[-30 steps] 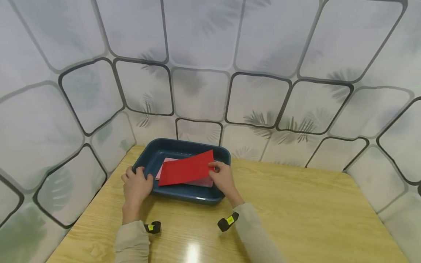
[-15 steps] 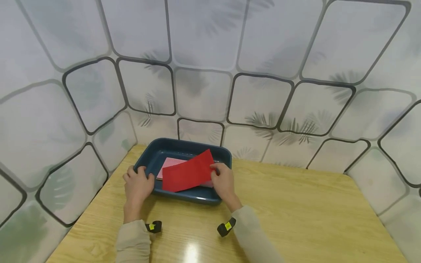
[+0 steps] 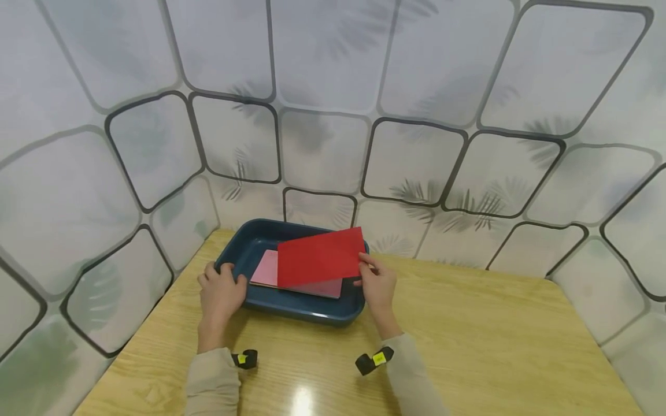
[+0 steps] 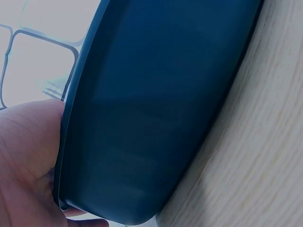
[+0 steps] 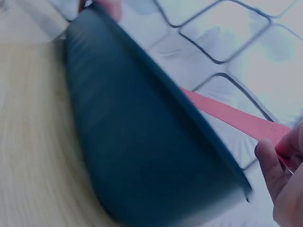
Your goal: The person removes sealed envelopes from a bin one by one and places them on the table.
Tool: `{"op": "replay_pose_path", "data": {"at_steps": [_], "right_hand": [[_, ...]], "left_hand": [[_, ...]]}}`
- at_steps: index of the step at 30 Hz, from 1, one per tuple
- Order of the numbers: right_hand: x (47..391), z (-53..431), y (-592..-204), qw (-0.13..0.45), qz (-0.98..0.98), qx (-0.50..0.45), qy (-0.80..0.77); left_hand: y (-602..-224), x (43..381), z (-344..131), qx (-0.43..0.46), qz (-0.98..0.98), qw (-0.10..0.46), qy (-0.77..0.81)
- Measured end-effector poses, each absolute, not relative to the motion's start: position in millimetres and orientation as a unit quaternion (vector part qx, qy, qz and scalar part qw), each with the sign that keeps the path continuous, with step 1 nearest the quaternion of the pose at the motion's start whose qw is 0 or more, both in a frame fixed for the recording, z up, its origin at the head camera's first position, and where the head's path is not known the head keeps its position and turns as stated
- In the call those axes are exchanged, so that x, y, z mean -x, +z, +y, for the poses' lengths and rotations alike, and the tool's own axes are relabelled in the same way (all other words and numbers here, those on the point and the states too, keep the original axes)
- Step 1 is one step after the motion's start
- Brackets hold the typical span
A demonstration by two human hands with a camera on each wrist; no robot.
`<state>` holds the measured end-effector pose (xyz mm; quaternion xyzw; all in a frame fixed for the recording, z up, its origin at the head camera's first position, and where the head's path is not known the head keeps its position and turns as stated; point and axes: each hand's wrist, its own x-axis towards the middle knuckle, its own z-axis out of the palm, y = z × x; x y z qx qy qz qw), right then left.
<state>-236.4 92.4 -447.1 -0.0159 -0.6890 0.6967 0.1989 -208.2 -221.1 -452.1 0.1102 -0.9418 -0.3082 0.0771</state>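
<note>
A dark blue rectangular basin stands on the table in the head view. My left hand grips its left front corner, with fingers curled over the rim; the left wrist view shows that hand against the rim. Between thumb and fingers, my right hand pinches the right edge of a flat red paper sheet, held raised over the basin. Seen edge-on in the right wrist view, the sheet is above the rim. Flat pink booklets or cards lie in the basin, partly hidden beneath the sheet.
The wood-grain table stretches away to the right of the basin. A patterned fabric or papered wall rises behind and on both sides. Black straps with yellow tags are on both wrists.
My right hand has moved right with the red sheet, which first tilted and dipped at its left end, then lifted. More of the pink item shows. My left hand stays on the rim.
</note>
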Motion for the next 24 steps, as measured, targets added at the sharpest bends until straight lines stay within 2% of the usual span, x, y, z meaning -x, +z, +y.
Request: {"op": "replay_pose_path", "data": {"at_steps": [14, 24], "right_hand": [[224, 162, -452, 0.156, -0.547, 0.138, 0.811], [220, 198, -452, 0.142, -0.513, 0.171, 0.829]], "left_hand": [[-454, 210, -221, -0.117, -0.943, 0.07, -0.304], [-453, 208, -217, -0.122, -0.945, 0.071, -0.295]]}}
